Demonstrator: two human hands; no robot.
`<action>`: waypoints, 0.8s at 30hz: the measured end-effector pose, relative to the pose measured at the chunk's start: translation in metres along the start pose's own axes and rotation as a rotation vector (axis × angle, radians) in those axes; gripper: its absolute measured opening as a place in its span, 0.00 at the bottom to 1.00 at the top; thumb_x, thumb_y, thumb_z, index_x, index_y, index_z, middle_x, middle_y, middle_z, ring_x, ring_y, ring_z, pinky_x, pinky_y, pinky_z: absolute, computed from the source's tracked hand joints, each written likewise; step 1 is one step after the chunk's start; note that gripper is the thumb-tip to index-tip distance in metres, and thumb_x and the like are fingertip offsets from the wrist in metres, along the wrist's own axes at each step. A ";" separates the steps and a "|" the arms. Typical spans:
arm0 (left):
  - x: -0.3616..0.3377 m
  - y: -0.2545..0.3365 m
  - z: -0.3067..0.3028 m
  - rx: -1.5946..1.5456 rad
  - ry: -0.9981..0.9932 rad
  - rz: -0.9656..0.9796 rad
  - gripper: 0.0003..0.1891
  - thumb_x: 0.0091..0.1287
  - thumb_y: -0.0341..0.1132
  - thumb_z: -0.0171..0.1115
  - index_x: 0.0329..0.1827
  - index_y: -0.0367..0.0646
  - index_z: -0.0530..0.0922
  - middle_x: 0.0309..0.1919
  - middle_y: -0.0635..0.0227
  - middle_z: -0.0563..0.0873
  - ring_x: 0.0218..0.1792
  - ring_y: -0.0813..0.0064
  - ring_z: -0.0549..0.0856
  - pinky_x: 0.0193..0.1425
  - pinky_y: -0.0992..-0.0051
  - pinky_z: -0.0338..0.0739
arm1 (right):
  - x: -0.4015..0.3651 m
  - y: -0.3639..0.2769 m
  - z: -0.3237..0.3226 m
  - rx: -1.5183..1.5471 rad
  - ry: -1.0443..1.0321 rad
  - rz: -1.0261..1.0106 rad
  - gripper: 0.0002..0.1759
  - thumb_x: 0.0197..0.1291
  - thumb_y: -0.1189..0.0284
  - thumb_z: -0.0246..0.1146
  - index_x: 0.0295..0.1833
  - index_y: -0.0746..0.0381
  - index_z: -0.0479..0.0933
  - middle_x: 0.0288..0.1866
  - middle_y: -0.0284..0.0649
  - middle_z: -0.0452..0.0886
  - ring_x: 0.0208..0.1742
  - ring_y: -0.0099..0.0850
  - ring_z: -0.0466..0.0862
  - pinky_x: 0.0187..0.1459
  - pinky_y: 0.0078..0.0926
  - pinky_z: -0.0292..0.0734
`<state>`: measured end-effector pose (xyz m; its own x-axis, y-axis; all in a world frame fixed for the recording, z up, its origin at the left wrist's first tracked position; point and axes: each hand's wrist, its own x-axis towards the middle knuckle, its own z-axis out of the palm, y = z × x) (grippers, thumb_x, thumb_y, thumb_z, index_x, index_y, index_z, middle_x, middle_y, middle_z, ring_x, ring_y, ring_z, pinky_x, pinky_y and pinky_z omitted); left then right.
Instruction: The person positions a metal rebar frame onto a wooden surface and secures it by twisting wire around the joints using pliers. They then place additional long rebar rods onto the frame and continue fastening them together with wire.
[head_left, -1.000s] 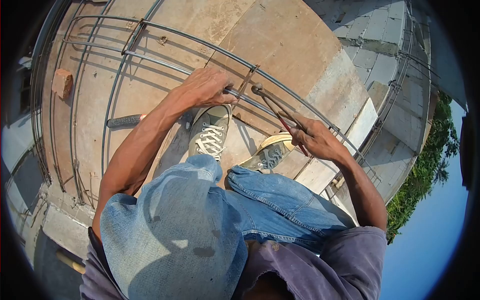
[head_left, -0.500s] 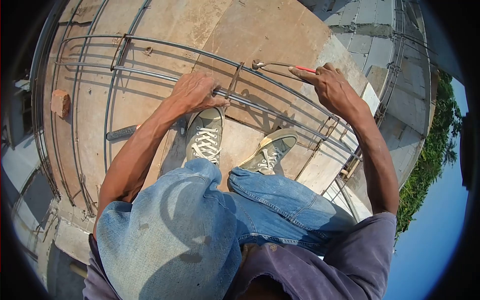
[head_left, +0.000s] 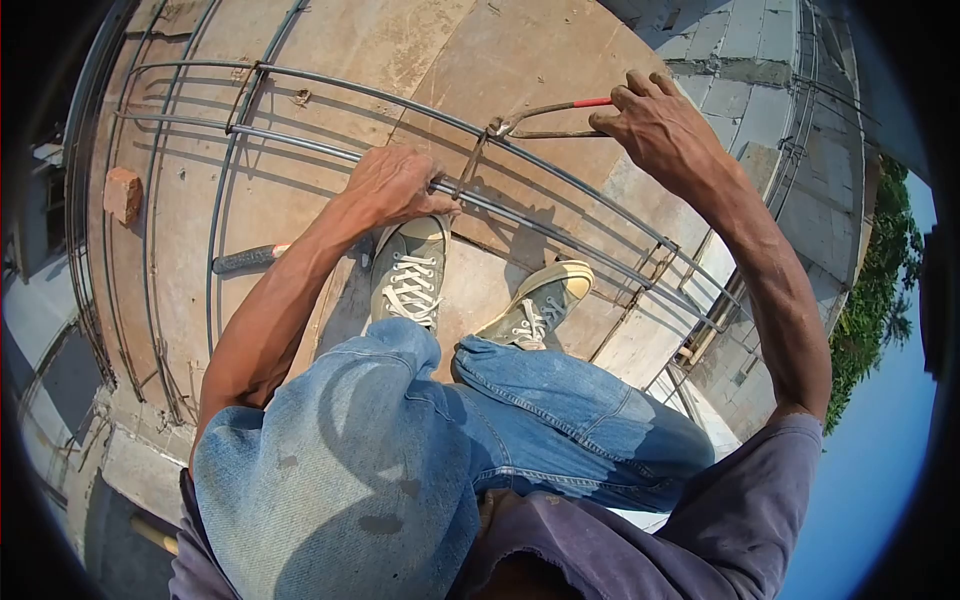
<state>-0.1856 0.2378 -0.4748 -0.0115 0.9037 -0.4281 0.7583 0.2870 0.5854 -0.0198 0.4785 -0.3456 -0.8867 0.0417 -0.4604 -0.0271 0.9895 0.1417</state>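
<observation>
Head view: noted left hand [head_left: 395,185] curled firmly round the near bar [head_left: 490,207] just left of a stirrup [head_left: 472,161], right hand [head_left: 665,125] half-curled round spread pincers [head_left: 548,109] at the far bar [head_left: 400,101], and judged bars over boards [head_left: 545,58] stiff, fairly heavy, best grasped between stirrups.

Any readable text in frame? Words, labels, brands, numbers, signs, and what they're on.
None readable.
Red-handled pincers: no legible marking.
Steel bars: no legible tag or number.
Sneakers, brick, jeans: no lettering I can make out.
Any finer marks are too small or blurred to read.
</observation>
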 end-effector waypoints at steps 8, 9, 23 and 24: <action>-0.003 0.003 -0.003 0.004 -0.002 -0.013 0.26 0.51 0.58 0.74 0.30 0.39 0.86 0.23 0.53 0.85 0.30 0.54 0.86 0.34 0.59 0.76 | -0.012 -0.012 0.007 0.502 -0.345 0.166 0.14 0.72 0.71 0.54 0.55 0.61 0.82 0.33 0.42 0.84 0.37 0.31 0.83 0.36 0.37 0.80; -0.003 0.002 0.001 0.002 -0.002 -0.012 0.26 0.51 0.58 0.74 0.30 0.39 0.86 0.23 0.53 0.85 0.30 0.54 0.86 0.34 0.59 0.76 | -0.017 -0.012 0.014 0.827 -0.403 0.221 0.13 0.72 0.73 0.54 0.55 0.63 0.81 0.34 0.43 0.84 0.38 0.31 0.83 0.38 0.39 0.78; 0.004 0.003 0.007 0.156 -0.002 0.034 0.16 0.59 0.47 0.71 0.33 0.41 0.85 0.22 0.56 0.85 0.24 0.59 0.84 0.29 0.64 0.74 | -0.037 -0.019 0.078 0.617 0.032 0.274 0.15 0.73 0.72 0.53 0.56 0.63 0.82 0.28 0.43 0.81 0.29 0.29 0.81 0.35 0.32 0.79; 0.004 0.001 0.008 0.115 0.013 0.045 0.15 0.60 0.46 0.71 0.34 0.40 0.85 0.23 0.56 0.85 0.24 0.60 0.83 0.30 0.64 0.74 | -0.046 -0.029 0.074 0.642 0.043 0.299 0.15 0.73 0.72 0.53 0.56 0.63 0.82 0.28 0.43 0.81 0.29 0.29 0.81 0.35 0.32 0.79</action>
<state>-0.1800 0.2389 -0.4813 0.0159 0.9191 -0.3937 0.8281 0.2085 0.5203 0.0558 0.4579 -0.3937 -0.8316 0.3314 -0.4456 0.4857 0.8231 -0.2944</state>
